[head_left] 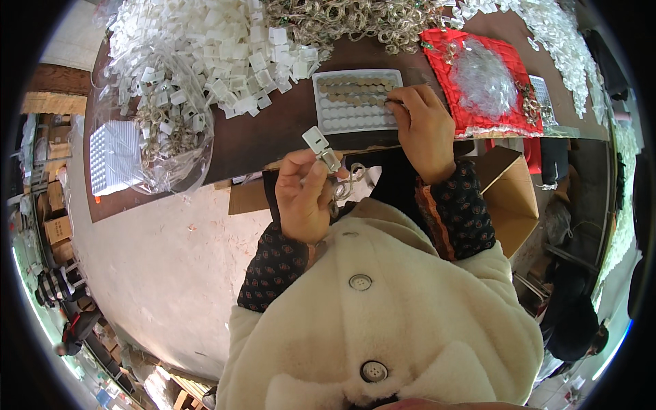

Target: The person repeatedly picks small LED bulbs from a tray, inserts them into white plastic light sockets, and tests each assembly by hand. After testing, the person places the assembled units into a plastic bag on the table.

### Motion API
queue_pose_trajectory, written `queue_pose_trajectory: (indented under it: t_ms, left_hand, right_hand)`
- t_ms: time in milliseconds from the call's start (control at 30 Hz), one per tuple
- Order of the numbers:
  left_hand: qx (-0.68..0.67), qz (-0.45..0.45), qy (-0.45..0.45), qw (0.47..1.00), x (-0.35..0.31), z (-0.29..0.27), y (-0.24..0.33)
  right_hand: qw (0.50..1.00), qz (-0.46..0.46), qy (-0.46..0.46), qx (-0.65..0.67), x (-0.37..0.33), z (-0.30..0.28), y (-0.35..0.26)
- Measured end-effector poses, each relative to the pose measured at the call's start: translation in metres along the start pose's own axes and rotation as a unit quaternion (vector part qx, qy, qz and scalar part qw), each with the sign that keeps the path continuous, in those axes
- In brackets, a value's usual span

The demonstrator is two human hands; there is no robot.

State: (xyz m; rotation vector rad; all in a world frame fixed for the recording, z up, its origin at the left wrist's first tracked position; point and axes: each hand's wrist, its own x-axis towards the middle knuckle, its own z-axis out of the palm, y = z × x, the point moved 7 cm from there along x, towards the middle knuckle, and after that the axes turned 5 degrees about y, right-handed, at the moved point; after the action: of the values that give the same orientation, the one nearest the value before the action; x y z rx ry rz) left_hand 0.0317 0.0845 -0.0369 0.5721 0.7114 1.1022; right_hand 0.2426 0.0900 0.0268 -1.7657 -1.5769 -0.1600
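Currently a small white tag (315, 139) with a metal clip and ring below it is pinched between thumb and fingers of the left hand (303, 197), held up over the near table edge. The right hand (425, 130) is laid on the right end of the white tray (355, 102), fingertips pressed together on one of the round discs (352, 89) that fill its far rows.

The step would probably be done best if a single disc is lifted cleanly, without neighbours being dragged from their wells, and the tag is kept level and steady so the disc can be seated squarely.

Whether a disc is actually gripped cannot be told; the fingertips cover that spot. The ring below the tag is blurred against the dark sleeve. The pile of white tags (205, 48) on the far left runs beyond the picture's edge, and the bag (164, 137) beside it shows its contents only dimly. The red cloth (482, 75) at right is partly covered by clear plastic.
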Motion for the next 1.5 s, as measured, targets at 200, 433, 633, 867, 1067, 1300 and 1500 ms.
queue_pose_trajectory:
  t_ms: [200, 433, 633, 867, 1067, 1300, 1500]
  left_hand:
    - [-0.037, -0.037, 0.002, 0.999, 0.005, 0.001, -0.008]
    - [-0.033, 0.008, -0.01, 0.999, 0.0, 0.011, -0.004]
    - [-0.085, -0.022, -0.039, 0.995, -0.004, 0.013, -0.002]
    - [-0.098, -0.087, -0.053, 0.99, -0.003, 0.009, -0.013]
    - [-0.1, -0.094, -0.018, 0.99, 0.001, 0.005, -0.016]
    - [-0.038, -0.081, -0.002, 0.996, 0.004, 0.003, -0.014]
    - [-0.062, -0.082, -0.004, 0.995, 0.005, 0.001, -0.015]
  right_hand:
    - [0.996, -0.012, -0.042, 0.083, 0.006, -0.002, -0.021]
    - [0.958, -0.078, -0.119, 0.249, -0.021, -0.014, -0.079]
    - [0.953, -0.075, -0.107, 0.273, -0.021, -0.018, -0.082]
    - [0.949, -0.135, -0.104, 0.265, -0.022, -0.014, -0.085]
    - [0.967, -0.111, -0.042, 0.227, -0.016, -0.011, -0.063]
    - [0.998, -0.061, 0.016, -0.02, 0.002, 0.0, -0.018]
    - [0.982, -0.085, -0.018, 0.169, -0.011, -0.009, -0.05]
